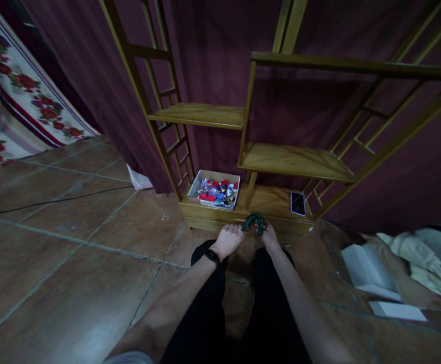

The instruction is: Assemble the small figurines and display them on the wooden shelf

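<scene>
Between my two hands is a dark green, bumpy, arched thing (254, 220), its exact kind too small to make out. My left hand (229, 239), with a black band (212, 257) at the wrist, has its fingers closed on the left end. On the other end, my right hand (268, 236) is closed too, its fingertips partly hidden. Both hands are just in front of the low wooden base of a shelf unit (213, 216). Behind and left of them, an open box (194, 191) holds several small red, blue and white items.
A phone (297, 203) lies on the base at the right. Wooden shelves (292, 159) stand above it, before a maroon curtain (213, 60). White boxes (370, 270) and pale cloth (421, 260) lie at the right. A black cable (59, 200) crosses the tiled floor (53, 242).
</scene>
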`<state>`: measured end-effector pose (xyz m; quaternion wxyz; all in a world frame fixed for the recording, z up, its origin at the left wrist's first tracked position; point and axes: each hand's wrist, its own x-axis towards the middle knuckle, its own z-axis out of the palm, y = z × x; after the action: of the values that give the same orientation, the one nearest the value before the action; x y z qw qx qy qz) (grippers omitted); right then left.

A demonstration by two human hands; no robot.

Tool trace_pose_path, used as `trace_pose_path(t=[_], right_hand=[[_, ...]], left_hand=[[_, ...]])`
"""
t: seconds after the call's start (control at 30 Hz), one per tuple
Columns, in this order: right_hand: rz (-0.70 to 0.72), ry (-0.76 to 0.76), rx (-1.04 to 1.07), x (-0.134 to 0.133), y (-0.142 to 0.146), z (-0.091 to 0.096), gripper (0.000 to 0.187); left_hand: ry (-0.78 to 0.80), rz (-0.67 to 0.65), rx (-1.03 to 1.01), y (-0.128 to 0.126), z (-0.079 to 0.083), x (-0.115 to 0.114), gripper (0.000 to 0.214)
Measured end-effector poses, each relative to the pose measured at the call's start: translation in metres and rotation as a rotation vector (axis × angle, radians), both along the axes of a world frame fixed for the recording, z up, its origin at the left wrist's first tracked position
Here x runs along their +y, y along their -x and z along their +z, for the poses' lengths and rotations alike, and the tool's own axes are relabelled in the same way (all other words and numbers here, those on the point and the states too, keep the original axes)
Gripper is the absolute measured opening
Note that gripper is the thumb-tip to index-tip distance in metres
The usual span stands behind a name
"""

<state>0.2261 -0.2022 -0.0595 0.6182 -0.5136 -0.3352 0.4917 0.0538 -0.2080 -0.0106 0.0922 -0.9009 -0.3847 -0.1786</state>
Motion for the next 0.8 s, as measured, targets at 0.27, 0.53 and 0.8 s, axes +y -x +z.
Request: trace_pose_path(t=[0.27,0.53,0.8], right_hand=[[-0.047,0.033,-0.014,-0.003,0.002,0.000,0.036],[-0.042,0.054,0.012,-0.004,0.003,0.013,0.036],[-0.048,0.007,-0.079,-0.003,-0.003,0.018,0.031]], left_hand=[[0.228,0.111,-0.143,-0.001,0.005,0.005,0.031],[0.717,0.177,-0.836,-0.017,-0.011,0.020,0.022],[1.195,0.254,-1.401,-0.030,-0.005,0.032,0.028]])
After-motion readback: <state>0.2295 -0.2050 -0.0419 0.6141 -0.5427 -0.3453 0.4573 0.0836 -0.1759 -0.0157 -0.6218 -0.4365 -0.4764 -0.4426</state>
